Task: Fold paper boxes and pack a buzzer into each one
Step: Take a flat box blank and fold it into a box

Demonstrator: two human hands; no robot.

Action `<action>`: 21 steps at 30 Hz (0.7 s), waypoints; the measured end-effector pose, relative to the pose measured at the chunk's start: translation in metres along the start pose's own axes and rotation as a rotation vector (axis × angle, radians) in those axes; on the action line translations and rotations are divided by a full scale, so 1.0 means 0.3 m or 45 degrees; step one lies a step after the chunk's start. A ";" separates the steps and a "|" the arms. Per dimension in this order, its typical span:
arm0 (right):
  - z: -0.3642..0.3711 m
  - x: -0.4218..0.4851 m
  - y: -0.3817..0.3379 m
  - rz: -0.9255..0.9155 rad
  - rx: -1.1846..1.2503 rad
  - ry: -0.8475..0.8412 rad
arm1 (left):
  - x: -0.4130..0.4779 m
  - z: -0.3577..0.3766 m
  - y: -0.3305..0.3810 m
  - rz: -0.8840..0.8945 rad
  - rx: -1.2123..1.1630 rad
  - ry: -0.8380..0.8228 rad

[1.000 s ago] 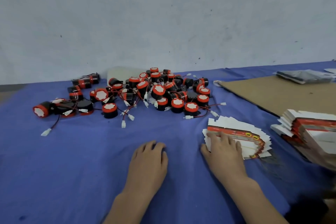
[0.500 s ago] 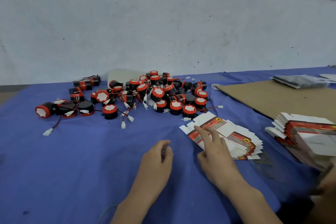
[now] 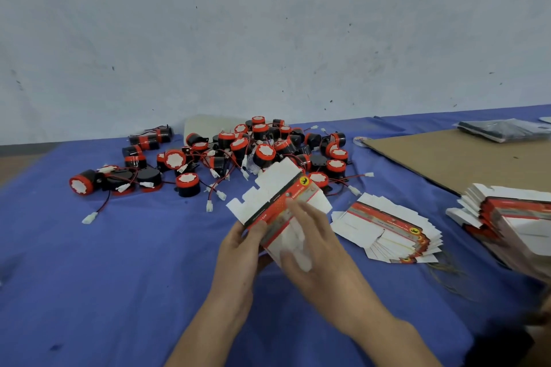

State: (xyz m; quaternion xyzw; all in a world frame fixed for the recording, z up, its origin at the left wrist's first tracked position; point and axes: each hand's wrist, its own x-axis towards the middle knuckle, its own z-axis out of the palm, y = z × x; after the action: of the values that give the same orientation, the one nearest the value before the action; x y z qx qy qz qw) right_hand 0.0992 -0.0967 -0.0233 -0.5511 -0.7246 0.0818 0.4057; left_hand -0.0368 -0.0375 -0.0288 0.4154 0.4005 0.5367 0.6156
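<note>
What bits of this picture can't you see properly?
All head view:
- Print on the paper box: too small and blurred to read.
- Right hand: motion blur hides whether it grips or only touches the box.
- Left hand: its fingers are hidden behind the box.
- Far box stack: cut off by the right edge.
- Buzzers: those behind are hidden by those in front.

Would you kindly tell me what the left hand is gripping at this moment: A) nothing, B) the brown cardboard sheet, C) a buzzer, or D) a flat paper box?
D: the left hand grips a flat, unfolded paper box by its edge, in front of the buzzers, while the right hand rests on it.
</note>
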 end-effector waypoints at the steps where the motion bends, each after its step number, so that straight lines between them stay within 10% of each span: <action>1: -0.009 0.003 0.003 0.034 0.035 0.098 | 0.000 -0.001 0.001 0.025 0.055 0.007; 7: -0.037 0.024 0.036 0.475 0.470 0.281 | -0.052 0.018 0.010 0.042 0.187 -0.376; 21: -0.032 0.033 -0.018 0.577 0.444 0.307 | -0.104 0.078 -0.012 0.117 0.124 -0.497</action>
State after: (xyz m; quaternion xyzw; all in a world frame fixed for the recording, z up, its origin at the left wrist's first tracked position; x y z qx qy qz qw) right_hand 0.1012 -0.0933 -0.0091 -0.6265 -0.5048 0.2272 0.5487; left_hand -0.0170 -0.0707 -0.0229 0.5586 0.2798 0.4534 0.6357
